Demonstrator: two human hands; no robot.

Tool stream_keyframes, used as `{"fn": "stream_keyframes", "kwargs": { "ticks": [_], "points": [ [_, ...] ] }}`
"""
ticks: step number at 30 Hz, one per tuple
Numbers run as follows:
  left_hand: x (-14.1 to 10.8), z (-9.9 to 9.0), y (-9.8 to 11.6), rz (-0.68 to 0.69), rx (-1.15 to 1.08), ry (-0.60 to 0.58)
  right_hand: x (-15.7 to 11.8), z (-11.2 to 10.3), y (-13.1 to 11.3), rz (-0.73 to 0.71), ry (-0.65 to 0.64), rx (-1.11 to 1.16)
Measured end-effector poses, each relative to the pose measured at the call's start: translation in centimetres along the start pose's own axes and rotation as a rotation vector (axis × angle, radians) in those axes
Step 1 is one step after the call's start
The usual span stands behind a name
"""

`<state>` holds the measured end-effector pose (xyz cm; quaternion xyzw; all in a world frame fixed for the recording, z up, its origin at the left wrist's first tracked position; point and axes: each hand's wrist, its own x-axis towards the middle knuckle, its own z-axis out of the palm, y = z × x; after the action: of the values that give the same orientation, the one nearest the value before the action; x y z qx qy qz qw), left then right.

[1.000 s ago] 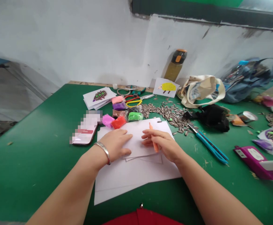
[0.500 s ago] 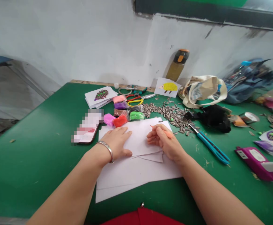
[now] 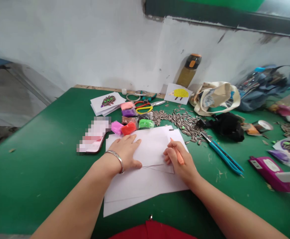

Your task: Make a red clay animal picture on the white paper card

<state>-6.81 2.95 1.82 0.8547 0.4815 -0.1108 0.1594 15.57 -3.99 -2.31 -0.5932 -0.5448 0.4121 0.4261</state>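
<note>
My left hand point(image 3: 125, 151) lies flat with fingers spread on a white sheet of paper point(image 3: 152, 149), which rests on larger white sheets point(image 3: 135, 189). Between the fingers of my right hand point(image 3: 182, 162) is an orange marker point(image 3: 179, 156), its tip pointing up and to the left. That hand is over the right side of the top sheet; whether the marker's other end touches anything I cannot tell. No drawn lines show on the sheet. Just beyond it lie small bags of coloured clay point(image 3: 128, 128) and a scatter of sunflower seeds point(image 3: 184, 122).
A phone point(image 3: 92, 137) lies at left. Behind are seed-art cards point(image 3: 107, 100), yellow-handled scissors point(image 3: 145, 109), a hedgehog picture point(image 3: 179, 93) and a bottle point(image 3: 188, 71). To the right are a blue cutter knife point(image 3: 224, 156), a black cloth item point(image 3: 229, 126), a tote bag point(image 3: 214, 98) and a magenta device point(image 3: 271, 172).
My right hand has shifted slightly right and turned, so the orange marker now shows more and stands steeper. My left hand stays flat on the paper. The view has moved a little.
</note>
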Motion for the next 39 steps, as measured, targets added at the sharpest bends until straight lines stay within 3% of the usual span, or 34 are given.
{"fn": "stream_keyframes", "kwargs": {
  "ticks": [5,8,12,15,18,22,26,30,39],
  "points": [
    [0.0,0.0,0.0,0.018,0.021,-0.004,-0.8,-0.9,0.8,-0.018,-0.014,-0.157],
    [0.0,0.0,0.0,0.009,0.019,-0.01,-0.7,-1.3,0.8,-0.012,-0.018,-0.07],
    [0.0,-0.1,0.0,0.011,0.008,-0.01,0.1,-2.0,-1.1,-0.093,0.153,0.086],
    [0.0,-0.1,0.1,0.014,0.001,-0.005,1.2,-1.1,-3.3,-0.182,0.223,0.222],
    [0.0,-0.1,0.1,0.016,-0.001,0.0,2.2,1.3,-4.3,-0.144,0.122,0.329],
    [0.0,0.1,-0.1,0.03,-0.014,0.022,2.4,3.6,-3.4,-0.028,0.04,0.31],
    [0.0,0.1,-0.3,0.029,-0.003,0.01,2.1,3.3,-2.5,0.014,0.005,0.203],
    [0.1,-0.1,-0.3,0.039,0.012,-0.005,1.8,3.0,-3.1,0.011,0.006,0.082],
    [0.1,0.0,-0.3,0.018,0.013,-0.008,2.2,1.9,-2.6,-0.033,0.04,0.046]
  ]
}}
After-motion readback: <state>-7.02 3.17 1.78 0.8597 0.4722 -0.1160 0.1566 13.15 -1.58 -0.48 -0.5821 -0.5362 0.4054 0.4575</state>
